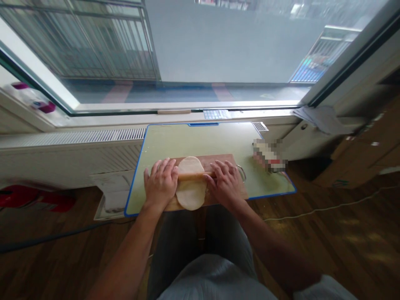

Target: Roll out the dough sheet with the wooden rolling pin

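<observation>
A flat oval sheet of dough (191, 198) lies on a wooden cutting board (223, 158), reaching over the board's near edge. Across the dough's middle rests a wooden rolling pin (191, 176). My left hand (160, 182) is closed over the pin's left end, fingers pointing away from me. At the other end, my right hand (225, 181) holds the pin, its fingers curved over the top and its thumb near the dough. Both palms hide the pin's ends. A metal handle (241, 173) shows at the board's right side.
The board sits on a pale green, blue-edged tabletop (175, 139). A blurred-out package (269, 156) lies at its right. Behind are a radiator (103, 136) and a window sill with papers (323, 118). A cardboard box (353, 154) stands right; a cable (312, 213) crosses the floor.
</observation>
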Tool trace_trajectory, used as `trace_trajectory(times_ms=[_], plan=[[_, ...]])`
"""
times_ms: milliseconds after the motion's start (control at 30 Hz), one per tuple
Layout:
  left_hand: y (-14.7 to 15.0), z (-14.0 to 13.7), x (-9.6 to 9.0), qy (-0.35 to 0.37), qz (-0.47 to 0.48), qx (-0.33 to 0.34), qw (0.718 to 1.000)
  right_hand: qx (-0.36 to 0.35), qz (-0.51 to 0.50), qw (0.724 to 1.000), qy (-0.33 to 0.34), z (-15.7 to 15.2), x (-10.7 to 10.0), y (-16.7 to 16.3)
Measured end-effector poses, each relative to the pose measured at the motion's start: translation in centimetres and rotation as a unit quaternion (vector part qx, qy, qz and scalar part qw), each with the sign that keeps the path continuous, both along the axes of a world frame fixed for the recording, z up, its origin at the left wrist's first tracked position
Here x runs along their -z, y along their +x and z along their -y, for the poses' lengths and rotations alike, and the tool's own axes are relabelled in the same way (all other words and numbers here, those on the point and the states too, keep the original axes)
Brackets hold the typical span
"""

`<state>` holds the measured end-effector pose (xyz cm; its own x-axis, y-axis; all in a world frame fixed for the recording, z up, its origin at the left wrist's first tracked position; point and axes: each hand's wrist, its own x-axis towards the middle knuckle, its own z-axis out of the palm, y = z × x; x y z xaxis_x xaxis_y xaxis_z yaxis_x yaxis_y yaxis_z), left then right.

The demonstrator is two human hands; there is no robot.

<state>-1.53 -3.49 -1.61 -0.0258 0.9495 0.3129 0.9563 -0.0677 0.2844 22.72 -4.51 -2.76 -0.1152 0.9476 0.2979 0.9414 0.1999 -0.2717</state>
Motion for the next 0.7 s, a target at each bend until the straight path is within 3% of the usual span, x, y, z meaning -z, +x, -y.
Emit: trace_trajectory(times_ms=[300, 700], plan=[[-0.1, -2.1, -0.8, -0.037, -0.005, -0.009, 0.999, 0.009, 0.046, 0.996, -0.075, -1.3, -3.7, -0.9], [-0.5, -5.3, -1.0, -0.044, -0.035, -0.006, 0.998, -0.008, 0.064, 0.996, -0.065, -4.3, -4.3, -1.2]])
